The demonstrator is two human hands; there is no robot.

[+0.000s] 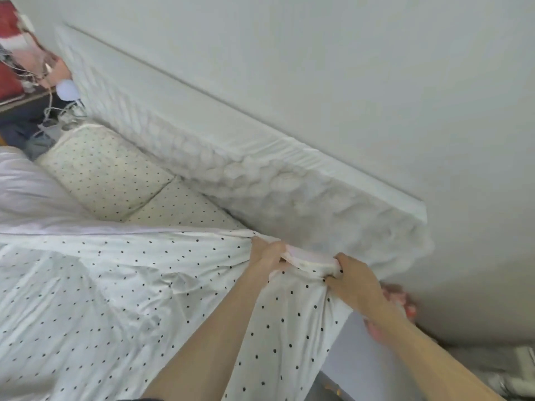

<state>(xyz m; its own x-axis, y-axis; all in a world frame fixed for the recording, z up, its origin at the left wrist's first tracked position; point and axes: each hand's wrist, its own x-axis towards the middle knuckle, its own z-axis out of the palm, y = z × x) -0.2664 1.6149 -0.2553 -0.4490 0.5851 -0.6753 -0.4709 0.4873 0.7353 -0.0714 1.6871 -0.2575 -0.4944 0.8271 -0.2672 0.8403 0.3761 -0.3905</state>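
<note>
A white duvet cover with black dots (121, 299) lies spread over the bed. At its top right corner, by the headboard, both hands grasp the fabric. My left hand (267, 254) grips the cover's edge together with a pale pink inner quilt corner (307, 259). My right hand (354, 285) pinches the bunched cover just to the right of it. The cover hangs down over the bed's right side below my arms.
Two dotted cream pillows (101, 172) lie against a white padded headboard (260, 180) along the white wall. A white plain sheet (31, 195) lies at the left. Clutter and cables (58, 111) sit at the far left. A pink item (402, 302) lies beside the bed.
</note>
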